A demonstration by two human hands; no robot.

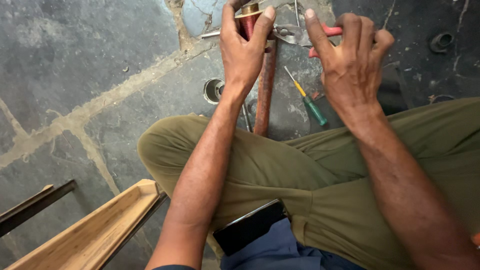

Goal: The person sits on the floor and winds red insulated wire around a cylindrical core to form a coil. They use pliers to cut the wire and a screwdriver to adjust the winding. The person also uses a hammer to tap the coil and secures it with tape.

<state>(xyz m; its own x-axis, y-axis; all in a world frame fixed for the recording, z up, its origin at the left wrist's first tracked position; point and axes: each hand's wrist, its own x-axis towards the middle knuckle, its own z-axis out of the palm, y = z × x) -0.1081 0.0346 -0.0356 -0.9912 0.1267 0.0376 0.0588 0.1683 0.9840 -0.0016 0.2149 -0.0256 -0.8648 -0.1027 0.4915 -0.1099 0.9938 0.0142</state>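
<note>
Your left hand (243,55) was clenched around the copper-wound coil (249,22) at the top edge of view, while your right hand (350,60) gripped the red-handled pliers (300,34), their jaws touching the coil. A slip of those jaws could have nicked the winding or your left fingertips (268,14), which sat just beside them. Your knees hemmed you in below, and the green screwdriver (310,102) and rusty rod (265,92) crowded the stone floor (90,65) beneath; open room lay leftward.
</note>
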